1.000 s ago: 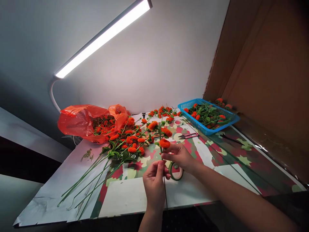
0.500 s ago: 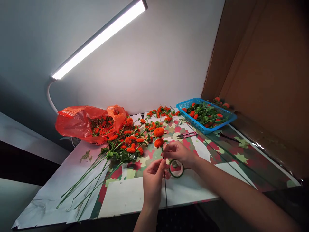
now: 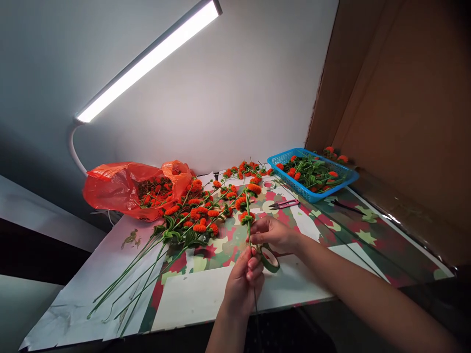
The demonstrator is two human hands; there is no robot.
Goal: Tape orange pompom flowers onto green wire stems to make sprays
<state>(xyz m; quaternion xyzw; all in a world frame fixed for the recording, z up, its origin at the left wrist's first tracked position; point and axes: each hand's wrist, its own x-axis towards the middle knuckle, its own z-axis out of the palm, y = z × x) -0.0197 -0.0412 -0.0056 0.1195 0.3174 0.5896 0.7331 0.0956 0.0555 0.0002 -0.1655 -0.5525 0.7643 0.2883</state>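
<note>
Between my hands stands an upright artificial flower stem (image 3: 248, 200) with several fluffy orange heads and green bits along it. My left hand (image 3: 243, 282) is closed round its lower part, the thin stem running on below the fist. Just above, the fingertips of my right hand (image 3: 275, 235) pinch at the same stem. A roll of green tape (image 3: 271, 267) is tilted beside my left fingers, below the right hand; whether a finger touches it I cannot tell.
Finished-looking flower sprays (image 3: 198, 214) lie at left by an orange plastic bag (image 3: 110, 189) of flowers. Pink-handled thread snips (image 3: 287, 204), a pale tape roll (image 3: 268, 185) and a blue basket (image 3: 314, 196) of flowers are behind my right hand. A lamp (image 3: 150, 56) hangs above.
The flower stem has turned between my fingers, its heads facing differently. My left hand has rolled over and its fingers have curled in. The tape roll has swung and tilted.
</note>
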